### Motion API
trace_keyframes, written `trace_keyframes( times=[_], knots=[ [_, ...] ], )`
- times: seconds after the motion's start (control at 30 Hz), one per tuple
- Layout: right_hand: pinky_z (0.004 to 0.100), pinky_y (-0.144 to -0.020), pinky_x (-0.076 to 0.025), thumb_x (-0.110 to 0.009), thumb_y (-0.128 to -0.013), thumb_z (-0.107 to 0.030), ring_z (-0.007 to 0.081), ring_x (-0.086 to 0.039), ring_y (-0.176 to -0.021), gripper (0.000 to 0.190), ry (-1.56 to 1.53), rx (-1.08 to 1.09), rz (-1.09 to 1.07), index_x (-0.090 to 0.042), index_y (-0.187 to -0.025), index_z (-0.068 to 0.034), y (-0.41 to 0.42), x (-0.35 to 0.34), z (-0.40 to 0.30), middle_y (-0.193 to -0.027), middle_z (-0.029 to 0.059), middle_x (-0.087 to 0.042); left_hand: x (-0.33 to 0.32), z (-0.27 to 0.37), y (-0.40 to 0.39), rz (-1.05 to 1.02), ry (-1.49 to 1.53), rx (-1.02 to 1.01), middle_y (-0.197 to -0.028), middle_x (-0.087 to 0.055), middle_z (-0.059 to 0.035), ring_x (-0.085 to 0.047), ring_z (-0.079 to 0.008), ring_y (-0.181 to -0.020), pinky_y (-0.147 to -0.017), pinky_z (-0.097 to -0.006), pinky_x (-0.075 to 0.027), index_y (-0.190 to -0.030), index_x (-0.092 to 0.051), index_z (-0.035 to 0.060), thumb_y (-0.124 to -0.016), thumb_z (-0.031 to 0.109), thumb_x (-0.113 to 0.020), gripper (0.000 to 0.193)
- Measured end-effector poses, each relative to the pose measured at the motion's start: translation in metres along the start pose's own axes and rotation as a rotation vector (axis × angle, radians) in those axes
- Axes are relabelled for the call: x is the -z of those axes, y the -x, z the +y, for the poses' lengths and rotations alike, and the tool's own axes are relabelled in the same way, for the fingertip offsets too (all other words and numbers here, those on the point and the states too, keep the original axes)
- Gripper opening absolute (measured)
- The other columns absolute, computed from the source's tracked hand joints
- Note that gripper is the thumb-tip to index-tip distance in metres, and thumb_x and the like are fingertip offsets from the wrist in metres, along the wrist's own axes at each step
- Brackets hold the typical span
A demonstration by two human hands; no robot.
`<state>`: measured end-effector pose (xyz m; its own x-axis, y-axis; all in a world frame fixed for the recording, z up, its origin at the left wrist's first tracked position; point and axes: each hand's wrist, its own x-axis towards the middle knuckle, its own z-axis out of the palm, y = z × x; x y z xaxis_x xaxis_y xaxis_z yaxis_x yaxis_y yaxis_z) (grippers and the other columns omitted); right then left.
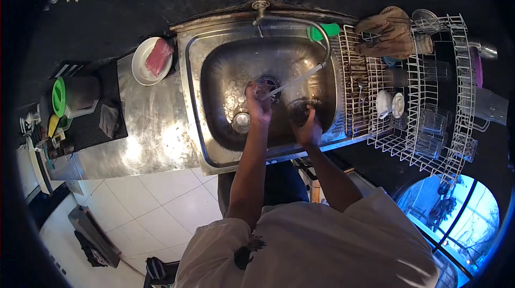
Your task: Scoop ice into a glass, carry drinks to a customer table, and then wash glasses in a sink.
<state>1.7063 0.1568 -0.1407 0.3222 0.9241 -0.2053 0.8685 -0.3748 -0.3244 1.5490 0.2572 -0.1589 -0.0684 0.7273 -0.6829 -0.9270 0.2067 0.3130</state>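
Note:
Water runs from a curved metal faucet (pixel 324 42) into a stainless steel sink (pixel 225 54). Under the stream, near the drain, my left hand (pixel 258 105) grips a clear glass (pixel 263 88). To the right in the basin, my right hand (pixel 309 129) is on a dark, round item (pixel 298 112) that looks like a bowl or pan; its exact kind is hard to tell. Left of my left wrist, a small clear glass or metal cup (pixel 241 122) rests on the sink's bottom. At the back right rim lies a green plastic item (pixel 324 31).
A white wire dish rack (pixel 414 107) with glasses and a brown cloth (pixel 386 32) stands at the right. A white bowl (pixel 139 64) holding a pink sponge or block (pixel 159 57) sits left of the sink. Farther left is a green-lidded container (pixel 59 97) on a dark mat.

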Motion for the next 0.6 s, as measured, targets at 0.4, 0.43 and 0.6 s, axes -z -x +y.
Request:
trace_keyframes(
  times=[0.4,0.43,0.6],
  knots=[
    [0.0496,-0.084,-0.050,-0.081,-0.072,-0.040,0.0406,-0.063,-0.102,0.079,-0.036,-0.043,-0.044,-0.041,-0.134,-0.012,0.002,0.002,-0.004,-0.112,0.0183,-0.065,0.028,-0.017,-0.009,-0.047,0.042,0.142,-0.097,-0.068,-0.0119,-0.067,-0.0225,-0.089,-0.078,-0.0353,-0.055,-0.104,-0.059,0.0016,-0.088,0.039,-0.059,0.040],
    [0.0494,-0.085,-0.050,-0.081,-0.071,-0.039,0.0407,-0.063,-0.102,0.079,-0.033,-0.080,-0.076,-0.041,-0.134,-0.013,0.001,0.001,-0.006,-0.113,0.0172,-0.065,0.029,-0.016,-0.008,0.002,-0.020,0.050,-0.091,-0.067,-0.0101,-0.066,-0.0199,-0.083,-0.072,-0.0338,-0.054,-0.105,-0.059,0.0052,-0.087,0.033,-0.063,0.033],
    [0.0490,-0.090,-0.048,-0.082,-0.070,-0.035,0.0405,-0.058,-0.109,0.081,-0.043,0.014,-0.047,-0.040,-0.135,-0.013,0.003,0.008,-0.004,-0.119,0.0172,-0.061,0.000,0.018,0.030,0.047,-0.264,-0.264,-0.085,-0.065,-0.0050,-0.063,-0.0170,-0.075,-0.068,-0.0313,-0.052,-0.104,-0.059,0.0084,-0.082,0.016,-0.073,0.027]
  ],
)
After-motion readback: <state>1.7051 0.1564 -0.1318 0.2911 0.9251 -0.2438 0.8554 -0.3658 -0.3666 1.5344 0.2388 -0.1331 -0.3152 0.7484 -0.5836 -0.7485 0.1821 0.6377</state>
